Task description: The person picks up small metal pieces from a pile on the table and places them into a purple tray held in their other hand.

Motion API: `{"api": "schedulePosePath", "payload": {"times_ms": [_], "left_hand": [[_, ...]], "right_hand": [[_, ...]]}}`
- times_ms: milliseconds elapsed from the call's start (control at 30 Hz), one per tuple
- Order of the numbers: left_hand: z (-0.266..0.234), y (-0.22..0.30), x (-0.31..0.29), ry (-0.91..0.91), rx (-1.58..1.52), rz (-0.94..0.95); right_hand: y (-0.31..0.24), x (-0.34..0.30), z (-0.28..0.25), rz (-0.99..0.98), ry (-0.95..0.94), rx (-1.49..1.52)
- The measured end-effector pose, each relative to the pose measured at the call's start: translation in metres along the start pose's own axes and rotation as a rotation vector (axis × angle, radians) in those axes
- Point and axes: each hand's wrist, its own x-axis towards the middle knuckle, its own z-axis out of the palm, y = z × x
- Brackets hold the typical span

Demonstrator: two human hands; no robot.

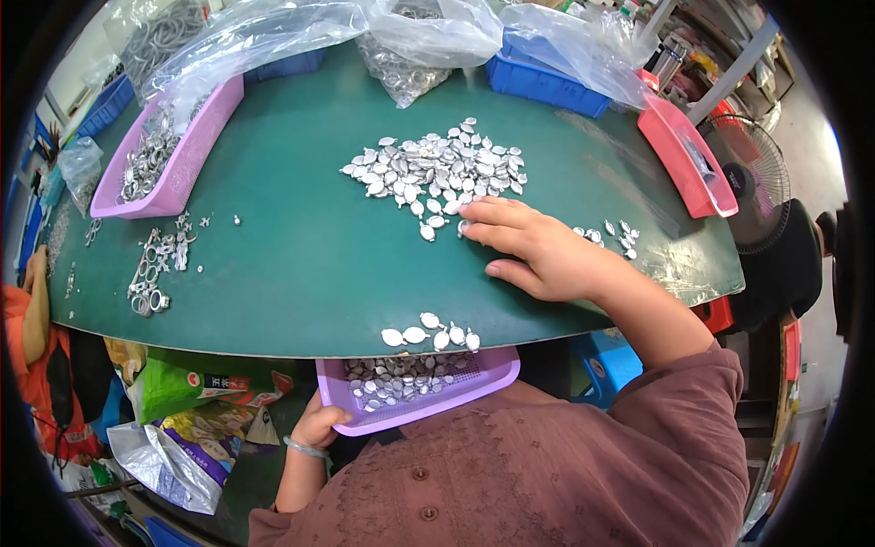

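Note:
My left hand [319,425] grips the left corner of a purple plastic basket [490,381], which is held against the table's front edge. Many small oval silver metal pieces [401,374] lie inside it. On the green table [301,264], my right hand [533,251] lies palm down with its fingers stretched. Its fingertips touch a few oval pieces at the lower right of a large pile of oval silver pieces [437,169]. Several more oval pieces [442,334] sit on the table edge just above the basket. A small group of pieces [622,237] lies right of my right wrist.
A pink-purple basket of metal parts [196,169] stands at the left, near scattered ring-shaped pieces [150,273]. Blue trays [547,87] and plastic bags [433,41] line the back. A red-pink basket [679,169] and a fan [752,178] are at the right. Another person's arm [36,305] shows far left.

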Motion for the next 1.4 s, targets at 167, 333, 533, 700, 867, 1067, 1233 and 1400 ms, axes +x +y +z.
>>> {"api": "schedulePosePath", "payload": {"times_ms": [167, 333, 533, 700, 867, 1067, 1233, 1400], "left_hand": [[0.001, 0.001, 0.002, -0.017, 0.008, 0.001], [0.001, -0.001, 0.000, -0.007, 0.000, 0.018], [0.007, 0.003, 0.000, 0.027, -0.002, 0.018], [0.012, 0.006, 0.000, 0.040, 0.028, 0.022], [0.010, 0.004, -0.001, 0.046, 0.032, 0.025], [0.009, 0.005, -0.001, 0.035, 0.019, 0.018], [0.012, 0.005, 0.000, 0.029, 0.031, 0.028], [0.014, 0.006, -0.001, 0.064, 0.070, 0.035]], "right_hand": [[-0.003, -0.016, -0.004, 0.083, 0.024, 0.025], [0.001, -0.023, -0.009, 0.091, 0.065, 0.057], [0.012, -0.010, -0.008, 0.198, 0.234, 0.012], [0.019, 0.017, -0.004, 0.129, 0.153, -0.120], [0.020, 0.025, -0.001, 0.019, 0.075, -0.176], [0.019, 0.008, -0.014, 0.032, 0.020, -0.071], [0.020, 0.009, -0.007, 0.014, 0.074, -0.071], [0.021, 0.010, -0.002, 0.096, 0.172, -0.097]]}}
